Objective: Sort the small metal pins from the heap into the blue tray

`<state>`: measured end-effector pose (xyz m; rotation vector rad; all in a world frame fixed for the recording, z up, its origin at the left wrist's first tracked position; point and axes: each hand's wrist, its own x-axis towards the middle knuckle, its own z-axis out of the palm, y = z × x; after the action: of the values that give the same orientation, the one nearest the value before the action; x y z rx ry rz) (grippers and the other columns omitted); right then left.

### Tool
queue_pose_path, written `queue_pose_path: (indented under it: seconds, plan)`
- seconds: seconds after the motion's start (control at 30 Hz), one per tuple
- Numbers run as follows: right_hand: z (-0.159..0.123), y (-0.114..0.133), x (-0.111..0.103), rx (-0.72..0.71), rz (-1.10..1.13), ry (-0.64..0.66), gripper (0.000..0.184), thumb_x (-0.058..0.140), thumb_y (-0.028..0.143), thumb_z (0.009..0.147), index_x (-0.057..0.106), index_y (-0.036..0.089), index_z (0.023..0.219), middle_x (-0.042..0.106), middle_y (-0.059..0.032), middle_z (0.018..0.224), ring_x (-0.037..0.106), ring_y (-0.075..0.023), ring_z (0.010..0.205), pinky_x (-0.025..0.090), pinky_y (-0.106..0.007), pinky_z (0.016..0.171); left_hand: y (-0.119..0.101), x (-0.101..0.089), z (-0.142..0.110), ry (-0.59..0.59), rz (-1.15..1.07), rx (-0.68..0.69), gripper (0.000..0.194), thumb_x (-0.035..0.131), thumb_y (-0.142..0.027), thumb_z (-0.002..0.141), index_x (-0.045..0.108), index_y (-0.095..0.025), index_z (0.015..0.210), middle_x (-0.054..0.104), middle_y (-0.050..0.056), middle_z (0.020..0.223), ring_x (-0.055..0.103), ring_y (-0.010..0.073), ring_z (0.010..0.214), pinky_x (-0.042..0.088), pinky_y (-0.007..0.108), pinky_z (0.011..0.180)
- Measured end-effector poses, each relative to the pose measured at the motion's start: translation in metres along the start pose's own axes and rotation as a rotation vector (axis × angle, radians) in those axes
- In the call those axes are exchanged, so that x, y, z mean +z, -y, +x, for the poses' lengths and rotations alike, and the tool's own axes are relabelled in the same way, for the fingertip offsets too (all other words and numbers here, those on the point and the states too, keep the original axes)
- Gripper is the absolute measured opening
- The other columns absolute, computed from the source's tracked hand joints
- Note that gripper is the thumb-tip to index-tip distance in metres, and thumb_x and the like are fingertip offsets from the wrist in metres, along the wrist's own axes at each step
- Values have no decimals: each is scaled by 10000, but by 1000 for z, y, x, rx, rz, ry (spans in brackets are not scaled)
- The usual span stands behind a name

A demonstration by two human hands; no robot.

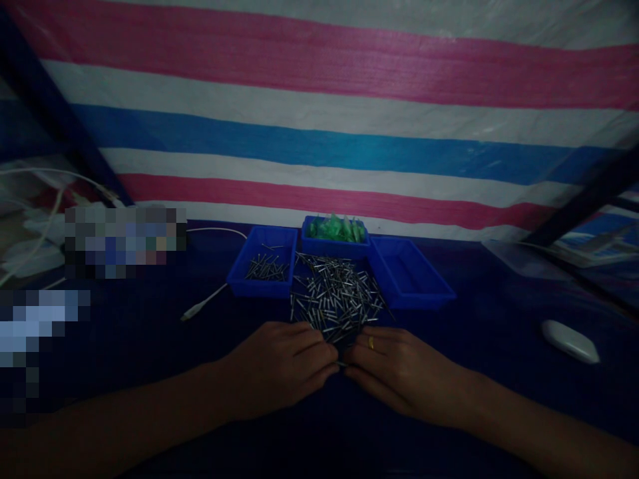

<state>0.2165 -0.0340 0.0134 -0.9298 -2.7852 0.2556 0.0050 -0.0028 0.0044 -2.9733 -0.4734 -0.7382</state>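
My left hand (pixel 294 359) and my right hand (pixel 394 366) meet at the near edge of a loose pile of thin metal pins (pixel 339 293), which look like blind rivets. Both hands are closed, fingertips pinched, with a narrow gap between them. A thin metal pin (pixel 342 364) bridges this gap, one end in each hand; its ends are hidden by the fingers. A ring (pixel 371 342) is on my right hand. Left of the pile, a blue tray (pixel 259 289) holds more of the pins. Another blue tray (pixel 419 297) on the right shows a bare bottom.
Behind the pile stands a blue bin (pixel 334 249) with green plastic packets (pixel 334 228). A white cable (pixel 202 303) lies at left, and a white rounded device (pixel 570 341) at right. A striped plastic sheet (pixel 349 153) hangs behind the dark blue table (pixel 489 332).
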Motion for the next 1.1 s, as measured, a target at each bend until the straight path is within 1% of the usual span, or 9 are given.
queue_pose_path:
  seconds: [0.13, 0.27, 0.37, 0.53, 0.67, 0.8, 0.9, 1.0, 1.1]
  plan:
    - [0, 1, 0, 1, -5, -3, 185, 382, 201, 913, 544, 148, 843, 565, -29, 747, 504, -133, 672, 416, -257, 635, 1, 0, 0, 2, 14, 4, 187, 385, -222, 919, 529, -164, 815, 562, -18, 684, 512, 121, 623, 395, 233, 557]
    - [0, 0, 0, -2, -20, 0, 184, 377, 198, 916, 547, 144, 870, 566, -32, 754, 504, -134, 676, 411, -257, 639, 1, 0, 0, -29, 30, 3, 207, 366, -228, 930, 540, -166, 838, 575, -18, 691, 526, 119, 634, 405, 231, 575]
    - [0, -1, 1, 2, -24, 2, 195, 367, 206, 922, 548, 140, 888, 570, -38, 765, 510, -138, 689, 412, -264, 654, 2, 0, -1, -17, 27, -18, 210, 363, -236, 933, 544, -168, 851, 577, -15, 696, 530, 120, 640, 408, 229, 577]
    - [0, 1, -2, 12, 41, -23, 211, 362, 206, 922, 551, 140, 856, 564, -31, 741, 501, -134, 660, 409, -263, 626, 6, 0, -1, 52, 13, -56, 260, 325, -248, 946, 550, -167, 844, 572, -7, 710, 531, 127, 647, 407, 232, 559]
    - [0, 5, -7, 48, 211, -63, 199, 392, 205, 915, 539, 146, 795, 531, -8, 688, 474, -107, 600, 389, -227, 569, 6, 4, -3, 87, -4, -41, 282, 304, -269, 952, 550, -171, 858, 573, -5, 721, 533, 132, 644, 407, 237, 549]
    - [-1, 8, -10, 51, 333, -55, 156, 411, 208, 914, 532, 146, 838, 546, -8, 726, 494, -95, 641, 388, -207, 586, 2, 6, -3, 147, -100, -32, 302, 285, -267, 954, 541, -165, 830, 570, -1, 724, 537, 132, 648, 412, 238, 558]
    - [-1, 8, -9, 34, 353, -62, 124, 438, 213, 902, 521, 156, 831, 534, 4, 713, 480, -89, 623, 379, -201, 574, 1, 5, 0, 181, -177, -49, 310, 277, -261, 956, 541, -156, 831, 580, 8, 745, 549, 129, 678, 421, 232, 588]
    - [-1, 8, -7, 21, 337, -86, 118, 468, 231, 889, 517, 161, 807, 516, 14, 682, 462, -89, 597, 367, -205, 552, 1, 4, 2, 185, -217, -56, 306, 287, -262, 954, 537, -157, 814, 578, 2, 730, 545, 123, 653, 409, 226, 573]
    - [-1, 8, -5, 17, 313, -123, 151, 472, 261, 888, 522, 162, 784, 516, 14, 661, 464, -94, 587, 363, -212, 540, 1, 4, 2, 200, -231, -67, 239, 343, -248, 936, 529, -158, 817, 582, 0, 743, 548, 123, 662, 404, 226, 581]
